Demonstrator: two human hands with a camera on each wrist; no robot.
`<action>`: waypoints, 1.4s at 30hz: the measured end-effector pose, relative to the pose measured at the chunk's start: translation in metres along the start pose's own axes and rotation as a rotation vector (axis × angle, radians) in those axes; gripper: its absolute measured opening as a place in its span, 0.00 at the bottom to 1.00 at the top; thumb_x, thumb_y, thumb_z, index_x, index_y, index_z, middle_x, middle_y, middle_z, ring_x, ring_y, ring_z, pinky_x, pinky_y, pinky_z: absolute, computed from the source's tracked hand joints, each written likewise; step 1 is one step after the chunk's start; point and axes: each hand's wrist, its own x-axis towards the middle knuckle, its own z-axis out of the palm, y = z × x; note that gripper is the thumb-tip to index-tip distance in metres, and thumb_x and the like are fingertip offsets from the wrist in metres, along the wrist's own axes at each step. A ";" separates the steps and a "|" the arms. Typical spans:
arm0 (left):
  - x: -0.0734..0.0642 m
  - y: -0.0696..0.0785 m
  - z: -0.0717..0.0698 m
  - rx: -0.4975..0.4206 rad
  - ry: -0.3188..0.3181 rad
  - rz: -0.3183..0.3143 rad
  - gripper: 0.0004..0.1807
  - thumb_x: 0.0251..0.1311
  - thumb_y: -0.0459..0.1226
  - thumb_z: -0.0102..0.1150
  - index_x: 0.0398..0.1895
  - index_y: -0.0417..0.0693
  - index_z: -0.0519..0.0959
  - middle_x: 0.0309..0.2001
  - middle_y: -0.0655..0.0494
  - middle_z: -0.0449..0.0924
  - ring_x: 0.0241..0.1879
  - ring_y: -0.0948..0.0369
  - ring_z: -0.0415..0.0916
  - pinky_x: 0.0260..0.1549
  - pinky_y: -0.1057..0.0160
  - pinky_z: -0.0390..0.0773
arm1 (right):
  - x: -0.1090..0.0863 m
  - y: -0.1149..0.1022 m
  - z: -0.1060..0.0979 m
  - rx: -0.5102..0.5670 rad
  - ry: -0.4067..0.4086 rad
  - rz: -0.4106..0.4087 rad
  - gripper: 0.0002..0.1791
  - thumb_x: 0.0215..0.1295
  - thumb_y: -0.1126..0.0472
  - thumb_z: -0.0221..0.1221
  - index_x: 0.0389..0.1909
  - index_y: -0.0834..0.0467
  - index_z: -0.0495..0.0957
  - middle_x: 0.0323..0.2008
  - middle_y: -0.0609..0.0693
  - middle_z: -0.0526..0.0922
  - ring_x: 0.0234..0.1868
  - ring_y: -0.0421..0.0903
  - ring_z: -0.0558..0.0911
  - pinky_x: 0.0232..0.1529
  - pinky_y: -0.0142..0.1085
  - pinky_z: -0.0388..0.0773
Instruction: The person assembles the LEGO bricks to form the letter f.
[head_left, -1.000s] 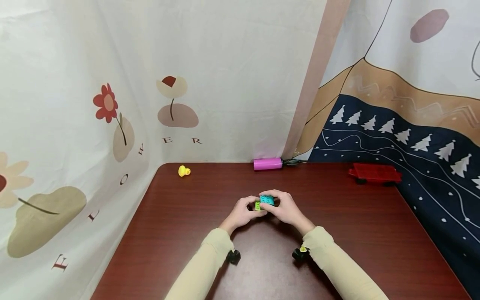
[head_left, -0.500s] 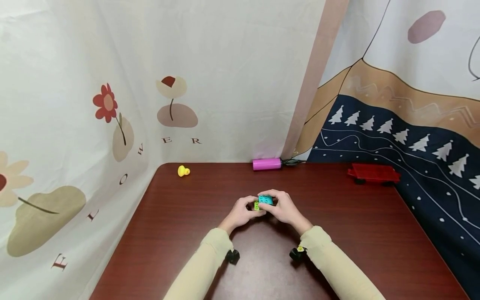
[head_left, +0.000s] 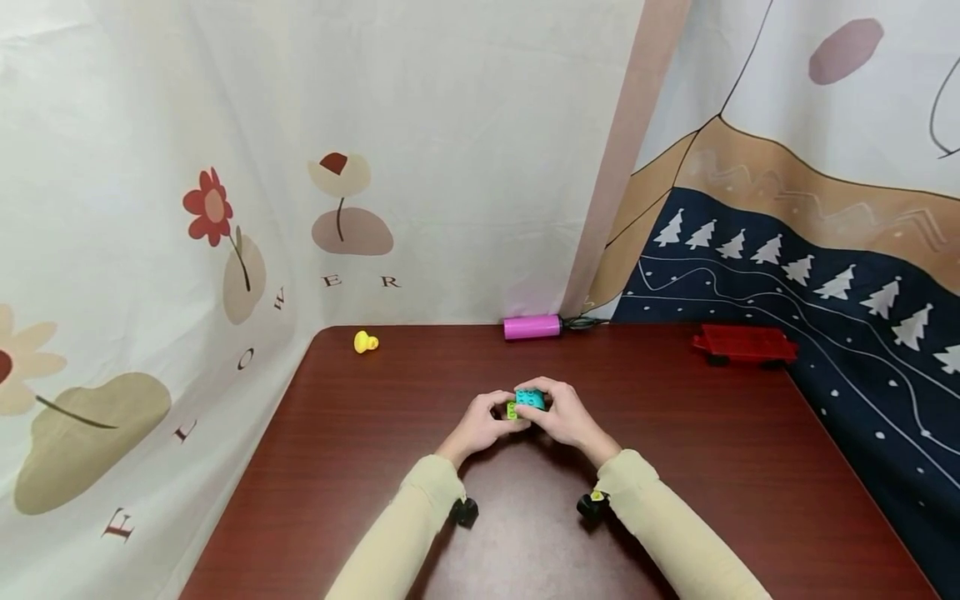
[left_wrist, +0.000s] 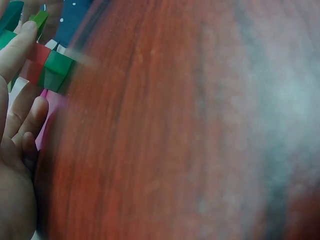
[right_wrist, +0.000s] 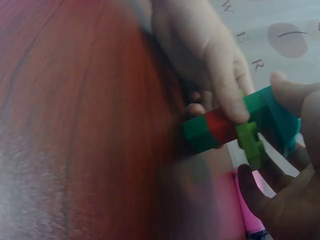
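Both hands meet over the middle of the table, holding one joined stack of toy building bricks. A teal brick (head_left: 529,398) with studs sits at the stack's right end, pinched between the thumb and fingers of my right hand (head_left: 567,417). My left hand (head_left: 482,427) grips the lower part, beside a lime green brick (head_left: 512,410). From the right wrist, a red brick (right_wrist: 220,126) and a dark green brick (right_wrist: 198,136) show below the left thumb, with the lime piece sticking out sideways. The left fingers behind the stack are partly hidden.
At the table's far edge lie a small yellow toy (head_left: 365,342) on the left and a purple cylinder (head_left: 532,327) with a black end. A red toy wagon (head_left: 746,344) stands at the far right corner. Printed cloth (head_left: 465,167) hangs behind the table (head_left: 360,433).
Both hands keep the same hold on the brick stack. Only a slight shift of the whole head view is visible.
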 end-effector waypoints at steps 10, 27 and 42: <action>0.001 0.002 -0.002 0.010 0.005 0.026 0.16 0.58 0.38 0.79 0.48 0.47 0.88 0.41 0.56 0.85 0.35 0.65 0.75 0.37 0.67 0.76 | 0.000 0.002 0.005 0.009 0.027 -0.033 0.17 0.65 0.58 0.73 0.52 0.60 0.87 0.46 0.48 0.88 0.39 0.43 0.81 0.41 0.34 0.79; 0.003 0.002 0.000 0.039 -0.048 -0.001 0.17 0.63 0.44 0.75 0.53 0.52 0.86 0.44 0.58 0.85 0.41 0.64 0.76 0.42 0.65 0.77 | -0.004 0.003 0.002 -0.057 0.072 -0.026 0.18 0.64 0.56 0.75 0.53 0.57 0.88 0.45 0.47 0.87 0.41 0.44 0.82 0.43 0.36 0.80; 0.002 0.005 -0.003 0.120 -0.049 -0.041 0.38 0.60 0.43 0.78 0.72 0.52 0.73 0.51 0.56 0.85 0.40 0.63 0.79 0.43 0.63 0.80 | 0.006 -0.002 -0.009 -0.112 -0.064 -0.012 0.23 0.73 0.56 0.67 0.65 0.56 0.81 0.59 0.54 0.85 0.51 0.47 0.84 0.52 0.43 0.81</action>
